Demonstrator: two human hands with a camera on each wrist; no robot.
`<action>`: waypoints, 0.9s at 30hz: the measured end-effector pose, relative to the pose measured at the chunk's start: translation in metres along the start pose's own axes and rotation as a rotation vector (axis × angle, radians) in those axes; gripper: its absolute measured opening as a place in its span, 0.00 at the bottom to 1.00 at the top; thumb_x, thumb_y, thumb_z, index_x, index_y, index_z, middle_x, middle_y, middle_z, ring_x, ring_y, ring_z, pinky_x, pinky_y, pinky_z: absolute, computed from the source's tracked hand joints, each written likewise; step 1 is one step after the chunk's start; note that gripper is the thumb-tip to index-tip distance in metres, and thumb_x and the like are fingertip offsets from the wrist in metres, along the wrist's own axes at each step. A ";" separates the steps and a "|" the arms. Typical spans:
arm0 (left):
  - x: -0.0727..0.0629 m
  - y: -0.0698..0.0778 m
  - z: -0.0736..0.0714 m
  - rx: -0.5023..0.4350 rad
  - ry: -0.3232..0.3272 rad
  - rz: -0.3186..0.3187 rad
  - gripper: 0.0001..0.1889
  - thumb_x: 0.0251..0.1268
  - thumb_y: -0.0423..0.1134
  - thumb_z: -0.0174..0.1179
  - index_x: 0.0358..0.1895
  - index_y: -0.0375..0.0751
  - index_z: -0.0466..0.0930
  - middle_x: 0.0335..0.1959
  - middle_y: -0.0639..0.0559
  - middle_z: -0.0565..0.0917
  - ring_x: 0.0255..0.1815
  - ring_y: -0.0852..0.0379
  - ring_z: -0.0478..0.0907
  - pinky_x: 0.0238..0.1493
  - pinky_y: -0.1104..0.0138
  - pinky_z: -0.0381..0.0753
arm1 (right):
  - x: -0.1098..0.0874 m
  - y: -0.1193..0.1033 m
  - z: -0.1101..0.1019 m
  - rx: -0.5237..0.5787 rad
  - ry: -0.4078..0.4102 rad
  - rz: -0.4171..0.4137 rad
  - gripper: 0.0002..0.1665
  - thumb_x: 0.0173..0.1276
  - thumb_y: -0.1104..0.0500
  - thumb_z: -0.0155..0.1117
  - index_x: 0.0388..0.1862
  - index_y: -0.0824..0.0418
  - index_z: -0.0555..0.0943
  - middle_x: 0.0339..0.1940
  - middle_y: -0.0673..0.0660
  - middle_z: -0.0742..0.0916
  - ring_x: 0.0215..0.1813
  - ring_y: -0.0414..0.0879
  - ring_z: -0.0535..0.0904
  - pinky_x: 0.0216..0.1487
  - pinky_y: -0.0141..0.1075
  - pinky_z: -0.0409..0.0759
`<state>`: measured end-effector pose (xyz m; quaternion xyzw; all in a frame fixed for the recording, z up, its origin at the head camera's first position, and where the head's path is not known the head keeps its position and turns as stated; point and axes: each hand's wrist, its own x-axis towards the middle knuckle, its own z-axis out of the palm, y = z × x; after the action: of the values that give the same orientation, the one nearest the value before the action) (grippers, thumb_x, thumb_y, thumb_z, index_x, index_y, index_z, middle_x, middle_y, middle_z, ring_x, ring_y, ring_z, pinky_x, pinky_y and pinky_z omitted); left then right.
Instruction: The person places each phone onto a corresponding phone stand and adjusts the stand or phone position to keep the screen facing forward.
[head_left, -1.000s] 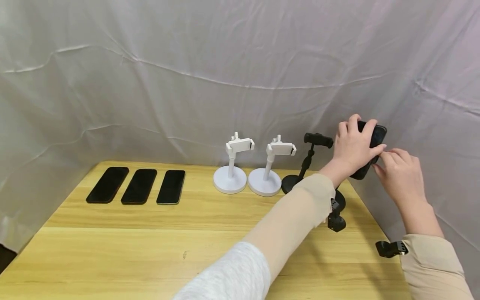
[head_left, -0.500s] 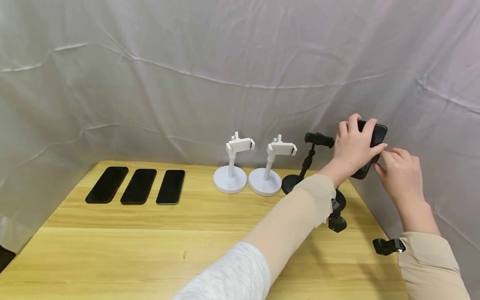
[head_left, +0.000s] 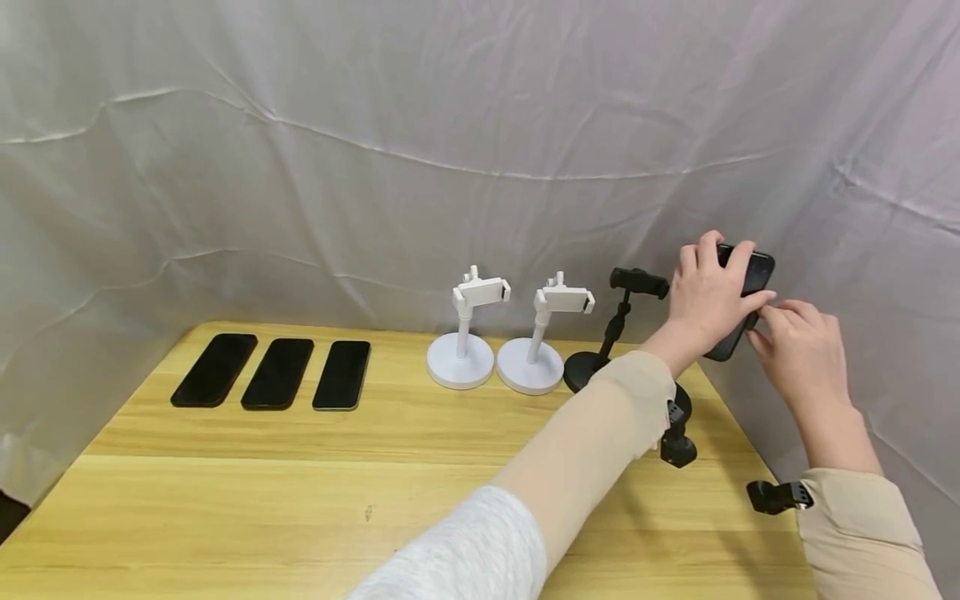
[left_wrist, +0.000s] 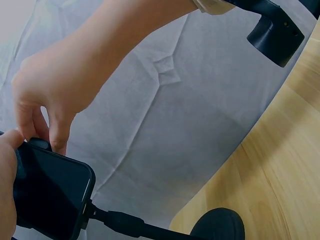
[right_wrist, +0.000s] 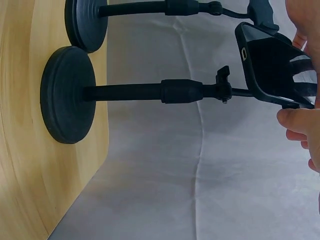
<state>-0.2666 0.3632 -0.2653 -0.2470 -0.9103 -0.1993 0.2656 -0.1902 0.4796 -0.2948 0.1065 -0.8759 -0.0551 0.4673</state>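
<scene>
A black smartphone [head_left: 759, 273] is tilted at the head of a black phone stand [right_wrist: 120, 93] at the table's right end. My left hand [head_left: 703, 290] reaches across its front and holds it, fingers over the upper edge and thumb near the right side. With thumb and fingers, my right hand [head_left: 806, 350] pinches the small black clamp end [left_wrist: 40, 144] at the phone's edge. In the right wrist view, the stand's pole runs from its round base [right_wrist: 67, 95] up behind the phone. Part of the phone is hidden by my left hand.
Close to the left stands a second black phone stand [head_left: 637, 282], its holder without a phone. Two white phone stands [head_left: 461, 362] are beside it. Farther left, three dark phones [head_left: 215, 370] lie flat on the wooden table [head_left: 247, 508]. Grey cloth [head_left: 375, 217] hangs behind.
Both hands stay at the phone and the clamp with almost no movement. The whole view shifts very slightly.
</scene>
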 end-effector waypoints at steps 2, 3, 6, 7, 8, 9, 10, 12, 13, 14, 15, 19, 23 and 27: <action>0.000 0.000 0.001 0.003 0.009 0.011 0.37 0.57 0.76 0.46 0.71 0.73 0.55 0.71 0.58 0.57 0.62 0.60 0.60 0.50 0.76 0.72 | 0.000 -0.001 0.000 -0.002 -0.003 0.004 0.17 0.47 0.70 0.73 0.37 0.73 0.79 0.31 0.70 0.85 0.44 0.65 0.78 0.37 0.59 0.69; 0.000 -0.001 0.002 0.007 0.014 0.016 0.38 0.57 0.76 0.46 0.71 0.73 0.55 0.71 0.58 0.57 0.61 0.60 0.61 0.49 0.76 0.72 | 0.000 -0.001 0.000 -0.003 -0.004 0.007 0.17 0.47 0.71 0.73 0.37 0.73 0.79 0.31 0.70 0.85 0.44 0.65 0.78 0.37 0.59 0.69; -0.001 -0.002 0.003 0.027 0.031 0.028 0.38 0.57 0.76 0.46 0.71 0.72 0.56 0.70 0.57 0.58 0.61 0.59 0.61 0.48 0.77 0.72 | 0.000 -0.002 0.000 -0.008 -0.006 0.012 0.17 0.47 0.70 0.73 0.37 0.73 0.79 0.31 0.71 0.85 0.44 0.66 0.78 0.37 0.59 0.69; -0.001 -0.002 0.003 0.036 0.036 0.029 0.38 0.57 0.77 0.45 0.71 0.71 0.56 0.70 0.57 0.58 0.60 0.59 0.62 0.49 0.77 0.72 | 0.000 -0.002 0.001 -0.011 -0.009 0.013 0.17 0.48 0.70 0.73 0.37 0.73 0.79 0.32 0.71 0.85 0.44 0.66 0.79 0.37 0.59 0.70; -0.001 -0.002 0.003 0.047 0.037 0.028 0.38 0.57 0.77 0.45 0.71 0.71 0.56 0.70 0.57 0.58 0.60 0.59 0.62 0.49 0.76 0.72 | 0.000 -0.002 0.001 -0.014 -0.013 0.018 0.16 0.48 0.70 0.73 0.37 0.73 0.79 0.32 0.71 0.85 0.44 0.66 0.79 0.37 0.59 0.70; -0.001 -0.002 0.003 0.060 0.039 0.028 0.38 0.57 0.77 0.45 0.71 0.72 0.56 0.70 0.57 0.58 0.59 0.60 0.62 0.51 0.76 0.71 | 0.000 -0.002 0.001 -0.026 -0.017 0.019 0.16 0.48 0.70 0.73 0.37 0.73 0.79 0.32 0.72 0.85 0.44 0.66 0.79 0.37 0.60 0.70; -0.001 -0.001 0.002 0.074 0.037 0.027 0.38 0.57 0.77 0.44 0.71 0.72 0.56 0.70 0.57 0.58 0.59 0.60 0.62 0.52 0.75 0.70 | 0.000 -0.002 0.000 -0.036 -0.023 0.026 0.17 0.48 0.69 0.73 0.37 0.73 0.80 0.33 0.72 0.86 0.44 0.66 0.79 0.38 0.60 0.71; -0.001 0.002 0.002 0.107 0.036 0.029 0.38 0.57 0.78 0.42 0.71 0.73 0.55 0.70 0.58 0.58 0.59 0.60 0.62 0.52 0.73 0.69 | 0.000 -0.002 -0.001 -0.058 -0.038 0.042 0.17 0.48 0.69 0.74 0.38 0.72 0.80 0.34 0.72 0.86 0.45 0.66 0.79 0.39 0.60 0.71; -0.001 0.002 0.002 0.123 0.034 0.030 0.38 0.57 0.78 0.41 0.71 0.73 0.54 0.70 0.58 0.58 0.59 0.61 0.63 0.52 0.72 0.68 | 0.000 -0.002 -0.002 -0.068 -0.045 0.049 0.18 0.48 0.68 0.74 0.38 0.72 0.80 0.34 0.72 0.86 0.46 0.66 0.79 0.40 0.60 0.71; -0.001 0.003 0.002 0.140 0.034 0.031 0.38 0.57 0.79 0.40 0.71 0.74 0.54 0.70 0.59 0.58 0.59 0.61 0.63 0.52 0.71 0.67 | 0.000 -0.002 -0.002 -0.076 -0.050 0.054 0.18 0.48 0.68 0.75 0.39 0.72 0.80 0.35 0.71 0.86 0.46 0.65 0.79 0.40 0.60 0.71; -0.001 0.003 0.002 0.158 0.039 0.034 0.38 0.57 0.79 0.40 0.71 0.74 0.54 0.71 0.59 0.59 0.59 0.61 0.63 0.51 0.70 0.66 | 0.000 -0.003 -0.003 -0.081 -0.053 0.056 0.18 0.48 0.68 0.75 0.39 0.72 0.81 0.35 0.71 0.86 0.46 0.65 0.79 0.40 0.60 0.71; -0.001 0.000 0.001 0.223 0.073 0.054 0.39 0.57 0.80 0.38 0.72 0.73 0.54 0.71 0.59 0.60 0.60 0.61 0.65 0.51 0.67 0.66 | -0.001 -0.004 -0.003 -0.075 -0.049 0.060 0.19 0.48 0.68 0.74 0.40 0.72 0.80 0.35 0.71 0.86 0.47 0.65 0.79 0.41 0.59 0.71; -0.003 -0.005 -0.001 0.260 0.101 0.088 0.39 0.58 0.80 0.36 0.73 0.72 0.54 0.71 0.58 0.61 0.63 0.60 0.65 0.53 0.66 0.67 | -0.002 -0.004 -0.001 -0.070 -0.032 0.068 0.18 0.50 0.68 0.73 0.41 0.72 0.80 0.36 0.71 0.86 0.47 0.66 0.78 0.42 0.60 0.71; -0.006 -0.010 -0.001 0.276 0.124 0.116 0.39 0.59 0.80 0.36 0.74 0.72 0.52 0.71 0.57 0.61 0.64 0.59 0.64 0.53 0.66 0.66 | -0.004 -0.004 0.001 -0.061 -0.020 0.073 0.18 0.53 0.67 0.71 0.42 0.71 0.79 0.37 0.71 0.86 0.48 0.67 0.77 0.43 0.62 0.70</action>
<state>-0.2677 0.3526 -0.2707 -0.2476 -0.8950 -0.0714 0.3640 -0.1881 0.4763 -0.2992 0.0596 -0.8817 -0.0659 0.4634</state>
